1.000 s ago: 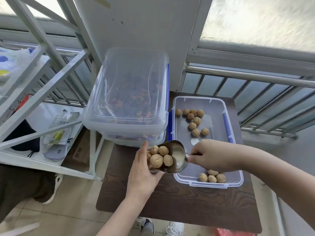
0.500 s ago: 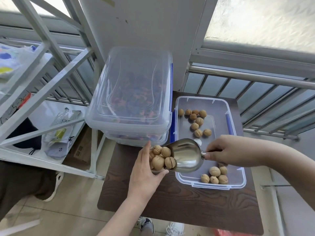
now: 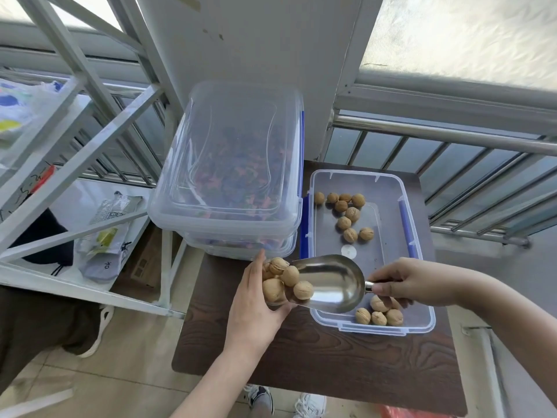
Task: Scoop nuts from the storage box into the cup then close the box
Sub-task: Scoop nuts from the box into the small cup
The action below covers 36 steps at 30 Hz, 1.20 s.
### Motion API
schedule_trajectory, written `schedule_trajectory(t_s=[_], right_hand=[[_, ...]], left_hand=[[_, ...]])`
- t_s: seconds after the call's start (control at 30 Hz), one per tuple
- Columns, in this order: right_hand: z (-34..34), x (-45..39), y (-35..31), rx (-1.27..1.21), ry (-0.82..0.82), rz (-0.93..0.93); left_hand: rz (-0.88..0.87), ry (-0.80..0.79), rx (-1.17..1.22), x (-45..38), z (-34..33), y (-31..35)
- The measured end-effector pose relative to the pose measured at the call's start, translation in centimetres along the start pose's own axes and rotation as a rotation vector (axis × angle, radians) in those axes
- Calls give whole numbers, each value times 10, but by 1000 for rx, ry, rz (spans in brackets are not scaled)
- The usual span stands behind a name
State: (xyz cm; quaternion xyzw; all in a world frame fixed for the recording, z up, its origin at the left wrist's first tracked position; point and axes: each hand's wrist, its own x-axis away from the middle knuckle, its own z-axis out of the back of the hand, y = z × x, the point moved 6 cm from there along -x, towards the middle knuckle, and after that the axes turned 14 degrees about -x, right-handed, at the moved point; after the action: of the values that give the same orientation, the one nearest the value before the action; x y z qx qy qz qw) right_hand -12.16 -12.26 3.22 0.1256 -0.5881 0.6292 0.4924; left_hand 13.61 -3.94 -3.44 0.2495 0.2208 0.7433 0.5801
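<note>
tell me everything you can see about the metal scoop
The scoop looks like shiny polished steel, with a deep rounded bowl and a short handle, mostly hidden. The right hand pinches that handle. The scoop is tilted with its open mouth toward the left hand, over the near-left corner of the open storage box. Several nuts crowd its mouth, spilling toward the cup, barely visible behind the left hand; the rest of the bowl is bare.

Tilted scoop (image 3: 328, 286) spilling nuts (image 3: 283, 283) cupward
</note>
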Motion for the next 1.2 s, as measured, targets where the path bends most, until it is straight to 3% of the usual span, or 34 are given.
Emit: schedule_trajectory(t_s=[0.37,0.57,0.67,0.87,1.03,1.2], right_hand=[[3,11,42,-470,10,72],[7,14,73,-716,278,46],[8,6,79,-649,493,-52],[-3,-38,86,-335,640,-308],[-8,-57,83,-157,807,-297],[-29,-83,99,-206,682,-328]], left_hand=[[1,6,-23,1,-1,0],[4,6,-36,1,-2,-1],[5,21,-30,3,-2,0],[14,13,18,4,-2,0],[29,-22,63,7,1,-5],[49,-65,49,26,11,-27]])
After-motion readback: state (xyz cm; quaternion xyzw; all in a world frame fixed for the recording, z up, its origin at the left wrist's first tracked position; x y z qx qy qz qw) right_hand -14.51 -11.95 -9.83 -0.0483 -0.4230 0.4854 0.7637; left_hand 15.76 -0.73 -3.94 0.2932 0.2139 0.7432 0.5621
